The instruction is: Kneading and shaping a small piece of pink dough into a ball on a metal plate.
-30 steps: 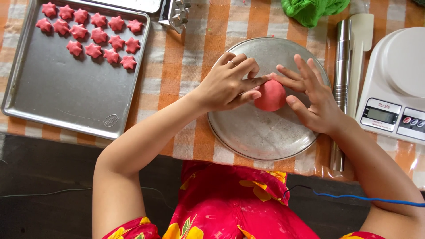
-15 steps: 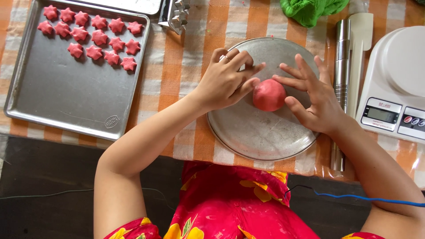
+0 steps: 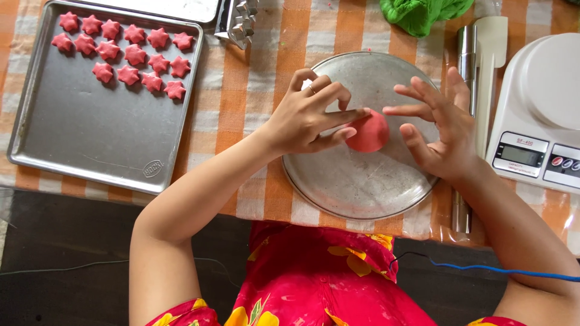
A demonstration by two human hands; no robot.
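A round pink lump of dough lies near the middle of a round metal plate. My left hand rests on the plate with its fingertips pressed against the dough's left side. On the dough's right my right hand hovers with fingers spread, its fingertips close to the dough but not clearly touching it. Neither hand lifts the dough off the plate.
A square metal baking tray at the left holds several pink star-shaped dough pieces in its top part. Metal star cutters stand above the plate. Green dough, a metal rolling pin, a white scraper and a white kitchen scale lie at the right.
My right hand has drawn back from the dough and spread its fingers. My left hand stays against the dough's left side. The camera has shifted slightly.
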